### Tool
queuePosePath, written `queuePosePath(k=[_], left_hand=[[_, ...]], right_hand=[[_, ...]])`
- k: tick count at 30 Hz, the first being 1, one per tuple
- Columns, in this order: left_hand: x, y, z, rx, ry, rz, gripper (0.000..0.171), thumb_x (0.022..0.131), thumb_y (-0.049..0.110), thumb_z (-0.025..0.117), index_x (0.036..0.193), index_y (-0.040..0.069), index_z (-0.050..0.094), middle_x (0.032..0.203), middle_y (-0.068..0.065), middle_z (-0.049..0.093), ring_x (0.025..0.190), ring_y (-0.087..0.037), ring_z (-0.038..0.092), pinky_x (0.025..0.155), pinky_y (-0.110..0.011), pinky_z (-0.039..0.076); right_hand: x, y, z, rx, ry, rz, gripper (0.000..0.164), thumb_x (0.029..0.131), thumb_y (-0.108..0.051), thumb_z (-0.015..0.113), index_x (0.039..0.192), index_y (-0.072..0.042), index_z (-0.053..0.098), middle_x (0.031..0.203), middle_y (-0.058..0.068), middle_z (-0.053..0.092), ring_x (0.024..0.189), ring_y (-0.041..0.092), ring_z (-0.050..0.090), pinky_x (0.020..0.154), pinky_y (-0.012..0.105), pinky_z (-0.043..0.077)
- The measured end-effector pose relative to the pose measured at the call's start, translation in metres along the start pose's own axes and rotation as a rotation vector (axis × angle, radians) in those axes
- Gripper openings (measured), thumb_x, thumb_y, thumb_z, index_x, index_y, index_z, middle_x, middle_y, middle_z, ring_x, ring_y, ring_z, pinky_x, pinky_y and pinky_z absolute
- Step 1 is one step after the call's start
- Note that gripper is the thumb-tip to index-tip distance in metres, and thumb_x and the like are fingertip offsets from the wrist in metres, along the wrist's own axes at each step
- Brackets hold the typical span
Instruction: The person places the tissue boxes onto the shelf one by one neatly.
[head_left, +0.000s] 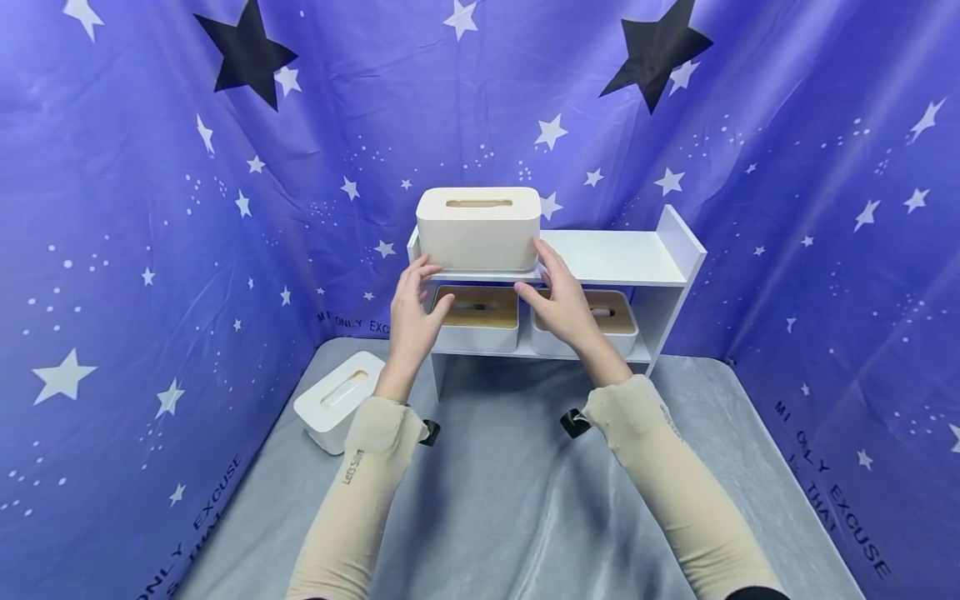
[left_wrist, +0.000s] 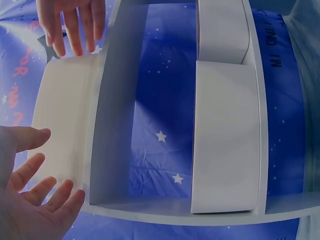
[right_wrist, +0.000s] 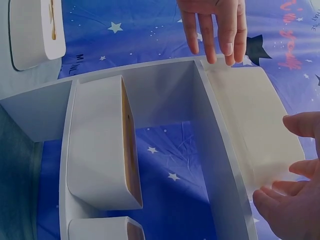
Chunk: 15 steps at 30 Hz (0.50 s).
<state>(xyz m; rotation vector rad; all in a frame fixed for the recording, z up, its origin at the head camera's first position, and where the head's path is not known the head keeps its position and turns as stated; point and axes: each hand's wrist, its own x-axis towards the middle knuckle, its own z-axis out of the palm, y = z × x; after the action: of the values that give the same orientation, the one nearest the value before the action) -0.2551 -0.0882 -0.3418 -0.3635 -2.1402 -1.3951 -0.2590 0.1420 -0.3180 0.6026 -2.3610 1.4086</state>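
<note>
A white tissue box [head_left: 480, 242] with a long slot on top stands upright on the left part of the white shelf's top board [head_left: 618, 257]. My left hand [head_left: 414, 321] is at its lower left corner, fingers spread and gently bent. On the other side, my right hand [head_left: 561, 307] has its fingertips by the right edge. Both wrist views show loose, parted fingers around the tissue box [left_wrist: 65, 120], with neither hand gripping it; whether the fingertips touch it I cannot tell.
Two white boxes with wood-coloured tops, the left box [head_left: 476, 339] and the right box [head_left: 624, 340], sit on the lower shelf. Another white tissue box [head_left: 318, 400] lies on the grey cloth [head_left: 495, 500] at left. A blue starry curtain [head_left: 150, 250] encloses the space.
</note>
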Motion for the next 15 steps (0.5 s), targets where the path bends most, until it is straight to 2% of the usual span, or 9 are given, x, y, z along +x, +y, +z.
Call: queuePosePath(k=[6,15], left_hand=[[-0.002,-0.003,-0.004,-0.017,-0.002,-0.014,0.041,0.088,0.003,0.071,0.127,0.003,0.06,0.154,-0.009,0.046,0.131,-0.032,0.053,0.109,-0.053,0.048],[-0.004,-0.01,-0.008,-0.013,0.028,-0.025,0.04,0.086,0.001,0.072,0.125,0.002,0.061,0.15,-0.012,0.05,0.13,-0.033,0.056,0.109,-0.052,0.049]], right_hand=[[-0.007,-0.001,-0.001,0.028,0.005,-0.006,0.07,0.097,-0.014,0.063,0.157,-0.005,0.028,0.164,0.015,0.028,0.149,0.035,0.033,0.123,0.045,0.033],[-0.015,-0.001,-0.003,-0.002,-0.017,0.004,0.075,0.094,-0.019,0.07,0.156,-0.006,0.031,0.162,0.013,0.032,0.146,0.033,0.038,0.12,0.045,0.037]])
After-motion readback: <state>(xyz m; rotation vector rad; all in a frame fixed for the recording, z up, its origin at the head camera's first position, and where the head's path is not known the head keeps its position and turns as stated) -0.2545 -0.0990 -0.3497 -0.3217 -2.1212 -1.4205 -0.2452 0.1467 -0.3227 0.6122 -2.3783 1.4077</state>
